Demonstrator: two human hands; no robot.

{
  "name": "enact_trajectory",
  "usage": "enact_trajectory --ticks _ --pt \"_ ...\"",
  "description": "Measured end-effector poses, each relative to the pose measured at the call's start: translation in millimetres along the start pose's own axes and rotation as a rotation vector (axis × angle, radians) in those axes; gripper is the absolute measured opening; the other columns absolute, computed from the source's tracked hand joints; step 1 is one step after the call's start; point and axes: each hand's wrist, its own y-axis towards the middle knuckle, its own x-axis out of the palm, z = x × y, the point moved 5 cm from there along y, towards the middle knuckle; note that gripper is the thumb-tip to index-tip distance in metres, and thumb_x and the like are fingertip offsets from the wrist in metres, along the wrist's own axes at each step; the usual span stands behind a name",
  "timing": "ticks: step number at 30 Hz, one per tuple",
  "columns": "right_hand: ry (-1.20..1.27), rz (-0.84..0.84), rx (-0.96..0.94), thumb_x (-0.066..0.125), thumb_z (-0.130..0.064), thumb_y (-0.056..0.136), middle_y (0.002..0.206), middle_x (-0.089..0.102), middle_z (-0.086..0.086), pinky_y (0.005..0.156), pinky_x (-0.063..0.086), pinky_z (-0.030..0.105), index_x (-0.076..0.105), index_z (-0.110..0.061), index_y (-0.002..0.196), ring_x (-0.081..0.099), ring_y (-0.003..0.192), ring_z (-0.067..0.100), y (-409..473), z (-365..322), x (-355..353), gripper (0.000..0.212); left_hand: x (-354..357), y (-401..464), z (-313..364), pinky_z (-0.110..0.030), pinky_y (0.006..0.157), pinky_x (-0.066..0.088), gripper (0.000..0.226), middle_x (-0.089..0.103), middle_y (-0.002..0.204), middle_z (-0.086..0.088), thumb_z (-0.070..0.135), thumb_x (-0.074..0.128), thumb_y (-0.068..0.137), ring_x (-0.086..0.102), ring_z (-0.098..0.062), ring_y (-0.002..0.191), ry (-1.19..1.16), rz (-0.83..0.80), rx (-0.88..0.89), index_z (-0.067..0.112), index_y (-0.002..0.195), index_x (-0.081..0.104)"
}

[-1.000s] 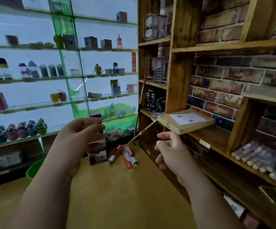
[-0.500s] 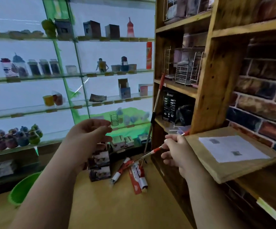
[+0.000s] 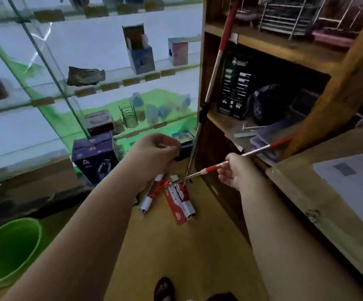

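since my right hand [image 3: 233, 173] pinches the thin red-and-white rod [image 3: 256, 151] mid-length, its long axis slants from inside the wooden shelf unit [image 3: 202, 61] down to the red-and-white packets [image 3: 179, 202] at the shelf's foot, tip touching them. my left hand [image 3: 154, 155] hovers just out from the shelf and is nearer that tip. its fingers are curled, and i cannot tell if they hold anything.

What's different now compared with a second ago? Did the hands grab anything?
The person has come closer and looks further down. The left hand, fingers curled, has dropped toward the packets. The right hand still pinches the thin red-and-white rod, whose tip now reaches the packets. Nothing new was grabbed or let go. The long pole still leans on the shelf.
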Motion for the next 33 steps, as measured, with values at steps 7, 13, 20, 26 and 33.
enact_trajectory --ticks 7,13,20,26,33 --pt "0.068 0.160 0.164 0.048 -0.014 0.099 0.078 0.053 0.006 0.056 0.051 0.032 0.056 -0.006 0.090 0.057 0.062 0.018 99.9 -13.2 3.4 0.014 33.6 148.4 -7.3 -0.014 0.051 0.051 0.007 0.075 0.086 0.002 0.020 0.067 0.095 0.068 0.001 0.058 0.142 -0.214 -0.036 0.026 0.095 0.071" --pt "0.173 0.167 0.263 0.047 -0.019 0.101 0.080 0.052 0.011 0.055 0.051 0.032 0.053 -0.002 0.111 0.059 0.064 0.020 186.0 -29.8 14.9 0.020 64.4 239.6 -1.4 -0.011 0.050 0.050 0.013 0.076 0.094 0.001 0.018 0.065 0.097 0.072 -0.007 0.074 0.193 -0.252 -0.067 0.030 0.093 0.070" --pt "0.465 0.374 0.327 0.055 -0.025 0.102 0.127 0.049 0.020 0.074 0.055 0.039 0.041 -0.009 0.144 0.058 0.119 0.036 266.4 -45.5 -10.4 0.047 104.5 321.4 4.4 -0.031 0.080 0.060 0.009 0.075 0.100 0.004 0.023 0.067 0.096 0.074 -0.012 0.089 0.214 -0.315 -0.115 0.031 0.099 0.071" --pt "0.691 0.410 0.380 0.055 -0.032 0.102 0.122 0.047 0.015 0.094 0.050 0.037 0.048 -0.012 0.126 0.051 0.121 0.031 299.3 -47.5 -11.3 0.033 126.5 364.5 -1.8 -0.016 0.063 0.049 0.011 0.072 0.098 0.012 0.025 0.065 0.097 0.071 -0.001 0.082 0.242 -0.396 -0.127 0.035 0.098 0.067" --pt "0.637 0.554 0.317 0.059 -0.035 0.098 0.133 0.055 0.014 0.102 0.047 0.046 0.049 -0.013 0.142 0.052 0.130 0.032 310.2 -49.3 -13.8 0.050 135.6 389.4 -20.8 -0.018 0.069 0.054 0.012 0.073 0.104 0.011 0.023 0.064 0.098 0.072 -0.005 0.088 0.266 -0.506 -0.116 0.033 0.101 0.068"
